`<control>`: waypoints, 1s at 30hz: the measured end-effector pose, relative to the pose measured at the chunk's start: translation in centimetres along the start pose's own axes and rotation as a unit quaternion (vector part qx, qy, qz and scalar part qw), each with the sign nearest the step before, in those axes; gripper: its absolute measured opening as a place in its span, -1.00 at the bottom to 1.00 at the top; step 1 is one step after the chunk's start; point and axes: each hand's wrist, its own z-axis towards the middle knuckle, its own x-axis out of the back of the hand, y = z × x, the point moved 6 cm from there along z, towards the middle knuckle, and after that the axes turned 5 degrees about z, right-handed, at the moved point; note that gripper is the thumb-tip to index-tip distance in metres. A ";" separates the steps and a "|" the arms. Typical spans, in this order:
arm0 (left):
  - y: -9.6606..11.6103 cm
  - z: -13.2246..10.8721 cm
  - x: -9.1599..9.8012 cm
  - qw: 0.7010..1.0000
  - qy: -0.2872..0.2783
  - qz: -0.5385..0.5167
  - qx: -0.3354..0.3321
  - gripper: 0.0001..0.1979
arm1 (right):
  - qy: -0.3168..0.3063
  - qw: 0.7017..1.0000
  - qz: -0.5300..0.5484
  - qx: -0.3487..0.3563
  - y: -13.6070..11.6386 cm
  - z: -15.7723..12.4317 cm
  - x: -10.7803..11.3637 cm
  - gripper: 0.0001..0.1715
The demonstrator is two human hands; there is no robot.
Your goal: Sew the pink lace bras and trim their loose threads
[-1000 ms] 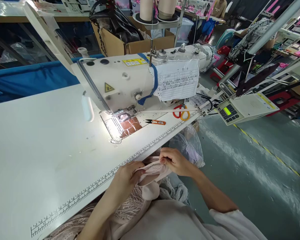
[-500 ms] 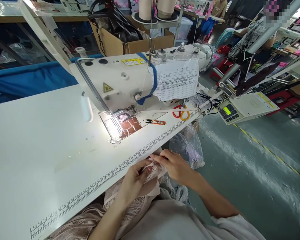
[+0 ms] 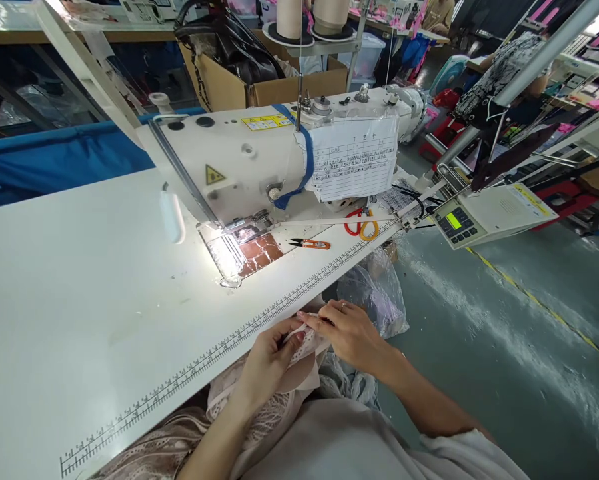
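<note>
Both hands meet just below the front edge of the white sewing table [image 3: 79,287]. My left hand [image 3: 269,363] is closed on a pale pink lace piece [image 3: 306,343], pinching its edge. My right hand [image 3: 352,333] grips the same lace from the right, fingertips pressed against the left hand's. More pink lace fabric [image 3: 259,420] drapes over my lap. The white sewing machine [image 3: 259,160] stands beyond, its lit needle area [image 3: 234,247] well above the hands.
Orange thread snips [image 3: 310,244] and red-and-yellow scissors [image 3: 362,225] lie on the table right of the needle. A control panel [image 3: 489,213] hangs at the right. A clear plastic bag [image 3: 374,290] sits under the table edge. A cardboard box [image 3: 259,83] is behind the machine.
The hands shifted slightly up toward the table edge and came closer together on the lace; the right hand's fingers stretched over the left hand's fingertips.
</note>
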 end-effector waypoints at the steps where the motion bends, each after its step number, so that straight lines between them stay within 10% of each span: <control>1: 0.0 0.0 0.0 1.000 0.001 0.001 0.001 -0.63 | 0.002 1.000 -0.001 0.001 0.0 0.0 0.0 -0.58; 14: 0.5 0.1 -0.1 1.000 0.003 0.008 0.004 -0.61 | -0.029 0.999 0.012 -0.013 0.1 -0.3 -0.5 -0.54; 21: 0.5 0.3 -0.3 0.988 0.074 0.131 -0.037 -0.72 | -0.024 0.971 0.217 -0.100 0.4 -0.3 -1.1 -0.50; 23: 0.7 0.3 -0.8 0.985 0.060 0.154 -0.056 -0.70 | -0.018 0.906 0.388 -0.168 0.6 -0.1 -1.3 -0.54; 28: 1.1 0.2 -1.8 0.991 -0.023 0.100 -0.079 -0.60 | 0.065 0.621 0.722 -0.298 2.0 -0.1 -2.9 -0.41; 30: 0.9 0.0 -1.7 0.993 -0.039 0.080 -0.078 -0.58 | 0.124 0.582 0.734 -0.328 4.1 -0.4 -2.9 -0.29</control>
